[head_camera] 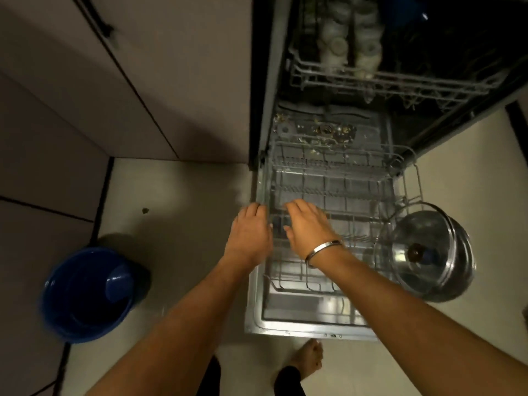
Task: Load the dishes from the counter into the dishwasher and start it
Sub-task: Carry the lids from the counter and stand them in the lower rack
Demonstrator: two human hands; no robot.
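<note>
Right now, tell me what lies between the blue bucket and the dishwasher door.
In the head view, only bare floor lies between the blue bucket and the dishwasher door, crossed above by the left forearm.

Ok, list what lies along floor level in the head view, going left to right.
Blue bucket → left hand → right hand over the lower dishwasher rack → steel pot with glass lid at the rack's right side.

I see the pot (428, 252) right of the lower rack (337, 192), bucket (88, 292) far left, cups (351, 38) in the upper rack (385, 81).
</note>
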